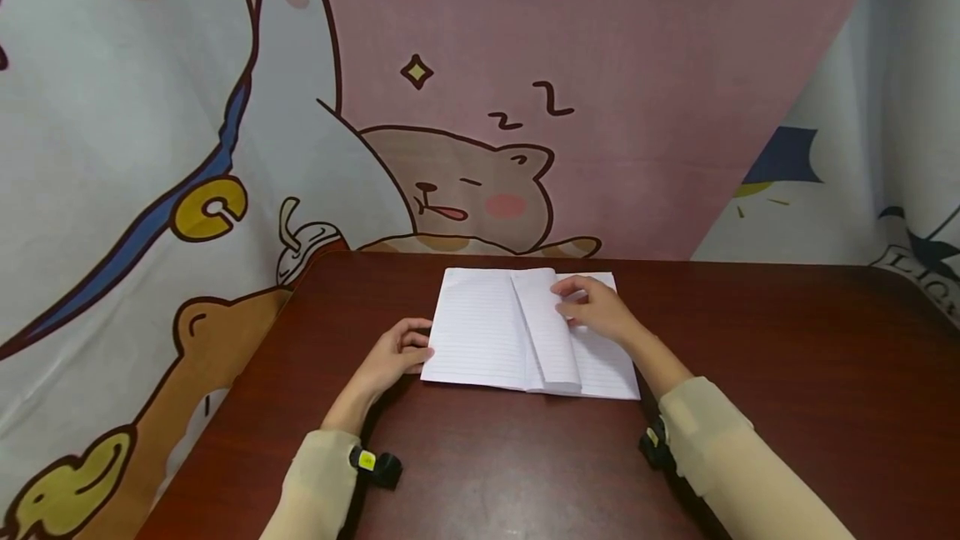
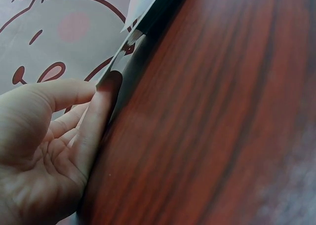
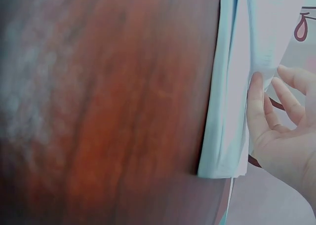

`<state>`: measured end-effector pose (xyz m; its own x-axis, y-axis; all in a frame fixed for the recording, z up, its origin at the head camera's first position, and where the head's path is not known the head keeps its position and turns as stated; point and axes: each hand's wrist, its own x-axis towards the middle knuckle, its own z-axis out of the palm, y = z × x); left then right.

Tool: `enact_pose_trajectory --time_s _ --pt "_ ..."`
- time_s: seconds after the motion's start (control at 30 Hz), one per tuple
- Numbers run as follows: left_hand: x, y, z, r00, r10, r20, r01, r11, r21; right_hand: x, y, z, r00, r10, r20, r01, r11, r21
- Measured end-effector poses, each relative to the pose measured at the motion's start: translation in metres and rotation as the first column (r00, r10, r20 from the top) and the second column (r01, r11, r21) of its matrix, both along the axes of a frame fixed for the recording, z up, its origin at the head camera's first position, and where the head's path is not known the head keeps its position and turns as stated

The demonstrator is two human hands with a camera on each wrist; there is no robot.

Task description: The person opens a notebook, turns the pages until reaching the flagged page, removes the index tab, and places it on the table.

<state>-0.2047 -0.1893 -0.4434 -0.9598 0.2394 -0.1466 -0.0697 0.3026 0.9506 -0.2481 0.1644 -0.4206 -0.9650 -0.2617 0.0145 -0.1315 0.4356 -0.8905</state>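
Sleeves, two, pale cream, at seven and four o'clock in the head view; each wrist carries a black device. Table, one, dark reddish brown, wood-grained. Notebook, one, white, ruled, lying open on the table just off centre towards five o'clock. Left hand: at the notebook's nine o'clock edge, gap narrow, thumb above and finger beneath, pinching that edge. Right hand: towards the notebook's two o'clock, thumb and fingers pinching a raised leaf that curves over the right-hand pages. Printed cloth, at twelve o'clock beyond the table: pink and white, cartoon animals.
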Motion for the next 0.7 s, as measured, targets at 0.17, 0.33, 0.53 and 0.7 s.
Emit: enact_pose_trajectory --time_s 0.17,0.33,0.53,0.7 --pt "0.0006 0.0000 0.0004 1.000 -0.003 -0.005 0.003 1.000 0.000 -0.0010 -0.0009 -0.0014 1.000 0.004 -0.014 -0.004 1.000 0.003" --pt "0.0008 -0.0016 -0.0002 1.000 -0.007 -0.007 0.007 1.000 -0.001 0.0002 -0.0034 -0.0004 1.000 0.002 -0.022 -0.002 1.000 0.018" --pt "0.0012 -0.0016 0.0006 1.000 -0.006 -0.008 0.006 1.000 0.002 0.0003 -0.0064 0.0005 1.000 -0.003 -0.029 0.004 1.000 0.029" --pt "0.0010 -0.0009 0.0000 1.000 -0.008 -0.006 0.008 1.000 0.006 0.0007 -0.0076 -0.0002 1.000 -0.005 -0.023 0.006 1.000 0.019"
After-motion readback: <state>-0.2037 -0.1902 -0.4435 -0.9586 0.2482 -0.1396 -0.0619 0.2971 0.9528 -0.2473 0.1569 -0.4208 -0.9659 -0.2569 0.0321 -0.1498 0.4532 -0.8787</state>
